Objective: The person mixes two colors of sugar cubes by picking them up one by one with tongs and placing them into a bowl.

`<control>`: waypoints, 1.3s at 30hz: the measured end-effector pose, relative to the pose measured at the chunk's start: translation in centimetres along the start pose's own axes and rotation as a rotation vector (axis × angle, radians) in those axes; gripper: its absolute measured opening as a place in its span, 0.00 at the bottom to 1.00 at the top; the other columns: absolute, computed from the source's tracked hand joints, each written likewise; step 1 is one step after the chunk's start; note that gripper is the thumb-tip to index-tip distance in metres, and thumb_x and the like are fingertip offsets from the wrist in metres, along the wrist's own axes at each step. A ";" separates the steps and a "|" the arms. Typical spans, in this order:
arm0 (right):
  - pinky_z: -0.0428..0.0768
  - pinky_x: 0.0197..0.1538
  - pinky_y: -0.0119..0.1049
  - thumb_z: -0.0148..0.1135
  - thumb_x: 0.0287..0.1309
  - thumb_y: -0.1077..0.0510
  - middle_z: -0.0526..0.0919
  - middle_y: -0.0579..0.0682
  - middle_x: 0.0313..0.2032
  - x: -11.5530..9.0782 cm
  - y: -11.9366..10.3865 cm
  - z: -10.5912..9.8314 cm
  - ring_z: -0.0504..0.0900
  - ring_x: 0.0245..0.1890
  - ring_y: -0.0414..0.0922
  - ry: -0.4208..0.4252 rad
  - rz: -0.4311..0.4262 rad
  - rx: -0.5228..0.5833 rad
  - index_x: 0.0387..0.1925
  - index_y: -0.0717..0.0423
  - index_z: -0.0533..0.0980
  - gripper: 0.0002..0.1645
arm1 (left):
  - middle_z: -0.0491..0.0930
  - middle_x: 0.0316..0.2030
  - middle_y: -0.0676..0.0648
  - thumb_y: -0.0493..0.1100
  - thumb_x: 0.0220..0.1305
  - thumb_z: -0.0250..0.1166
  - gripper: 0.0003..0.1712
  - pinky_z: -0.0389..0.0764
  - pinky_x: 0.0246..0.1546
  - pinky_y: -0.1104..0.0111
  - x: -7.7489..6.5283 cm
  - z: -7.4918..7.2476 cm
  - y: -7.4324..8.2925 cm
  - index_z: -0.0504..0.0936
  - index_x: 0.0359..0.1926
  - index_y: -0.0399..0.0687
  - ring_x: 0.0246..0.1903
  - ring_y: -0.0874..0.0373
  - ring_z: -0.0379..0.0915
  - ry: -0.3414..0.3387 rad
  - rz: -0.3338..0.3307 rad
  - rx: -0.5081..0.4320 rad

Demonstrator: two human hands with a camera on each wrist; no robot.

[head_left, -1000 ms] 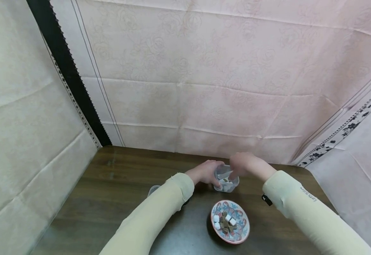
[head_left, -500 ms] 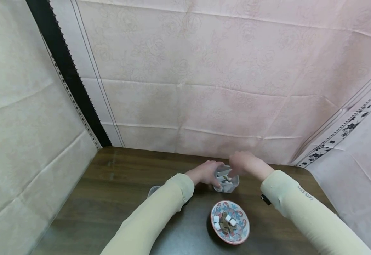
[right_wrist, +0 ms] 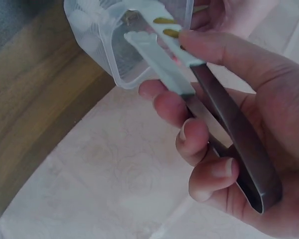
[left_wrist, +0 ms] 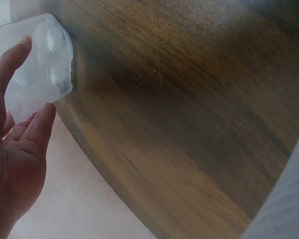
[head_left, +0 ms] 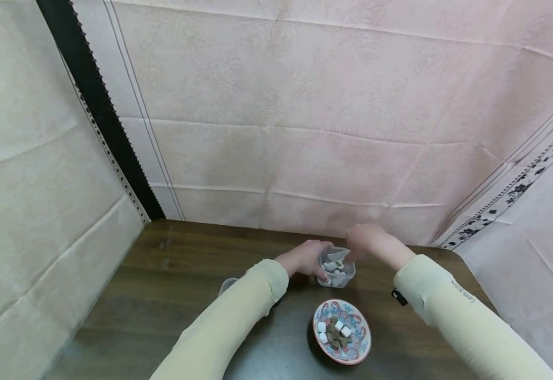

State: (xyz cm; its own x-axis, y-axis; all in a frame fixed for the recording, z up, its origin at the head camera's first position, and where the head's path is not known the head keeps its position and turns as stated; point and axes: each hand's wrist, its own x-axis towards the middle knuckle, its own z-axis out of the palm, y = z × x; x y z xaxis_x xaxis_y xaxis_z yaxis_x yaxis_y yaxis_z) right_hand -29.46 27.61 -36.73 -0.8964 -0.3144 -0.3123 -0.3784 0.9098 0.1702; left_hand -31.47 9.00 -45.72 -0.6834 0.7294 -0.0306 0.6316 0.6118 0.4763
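Note:
My left hand (head_left: 307, 257) grips a clear plastic tub (head_left: 332, 283) near the table's back edge, thumb on one side and fingers on the other. White lumps (left_wrist: 55, 40) show through its wall in the left wrist view. My right hand (head_left: 371, 244) holds a pair of small tongs (right_wrist: 234, 119) with metal arms and pale tips. The tips stand apart at the tub's mouth; I see nothing between them. Nearer to me, a patterned bowl (head_left: 350, 312) bears several white cubes (head_left: 321, 327) and brown cubes (head_left: 335, 343).
A second clear container (head_left: 227, 285) is partly hidden behind my left forearm. The dark wooden table (head_left: 162, 295) ends at a pale cloth wall (head_left: 267, 158) behind the tub. More cloth hangs at the left and right sides.
My right hand has shifted slightly left, then back right over the tub, and the pale tong tip has changed its angle. The left hand stays on the tub.

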 end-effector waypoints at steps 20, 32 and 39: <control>0.68 0.24 0.37 0.81 0.56 0.49 0.75 0.41 0.20 -1.9 -2.3 0.6 0.69 0.21 0.41 0.116 -0.053 0.031 0.21 0.47 0.78 0.19 | 0.82 0.61 0.48 0.52 0.54 0.86 0.50 0.75 0.66 0.67 -0.1 -0.2 0.2 0.74 0.74 0.47 0.60 0.56 0.76 -0.007 -0.008 -0.009; 0.71 0.25 0.36 0.79 0.58 0.52 0.76 0.39 0.20 -3.0 -1.6 1.2 0.70 0.21 0.40 0.176 -0.111 0.057 0.23 0.47 0.83 0.13 | 0.81 0.64 0.46 0.50 0.56 0.85 0.49 0.75 0.67 0.65 -0.3 0.0 0.3 0.73 0.75 0.48 0.62 0.54 0.74 -0.015 -0.024 -0.028; 0.67 0.23 0.34 0.78 0.59 0.54 0.74 0.35 0.17 -5.1 -0.3 0.6 0.67 0.18 0.37 0.241 -0.159 0.141 0.20 0.44 0.83 0.14 | 0.82 0.61 0.48 0.50 0.53 0.87 0.49 0.74 0.67 0.67 -0.2 0.0 0.3 0.75 0.73 0.49 0.62 0.55 0.75 0.004 -0.008 -0.009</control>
State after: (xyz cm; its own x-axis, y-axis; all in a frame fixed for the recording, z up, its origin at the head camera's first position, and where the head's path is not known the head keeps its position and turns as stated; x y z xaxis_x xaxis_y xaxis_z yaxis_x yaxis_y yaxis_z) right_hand -24.61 29.08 -35.77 -0.8640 -0.4951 -0.0915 -0.4972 0.8676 0.0003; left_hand -31.17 9.00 -45.59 -0.6896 0.7235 -0.0313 0.6227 0.6145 0.4843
